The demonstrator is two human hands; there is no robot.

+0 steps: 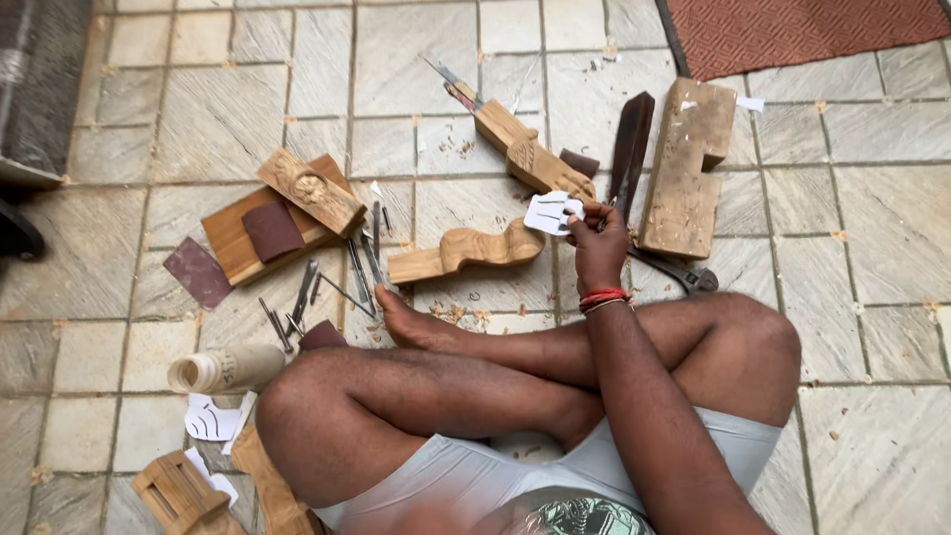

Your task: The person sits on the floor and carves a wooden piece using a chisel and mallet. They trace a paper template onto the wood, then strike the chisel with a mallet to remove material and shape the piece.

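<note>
I sit cross-legged on a stone-tile floor. My right hand [597, 243], with red bangles at the wrist, is raised in front of my knees and pinches a small white paper cut-out [548, 213] marked with dark lines. Just left of it and below lies a wavy carved wooden piece [466, 253] near my foot. A carved wooden length [525, 154] lies behind the paper, with a chisel [451, 79] at its far end. My left hand is not visible.
A thick notched wood block [684, 168], a dark strip [631, 149] and a metal tool [688, 275] lie at right. At left are a plank [226, 238] bearing a flower-carved block [312, 193] and sandpaper [272, 230], several chisels [327, 287], and a paper roll [223, 369]. A red mat [802, 30] lies at the far right.
</note>
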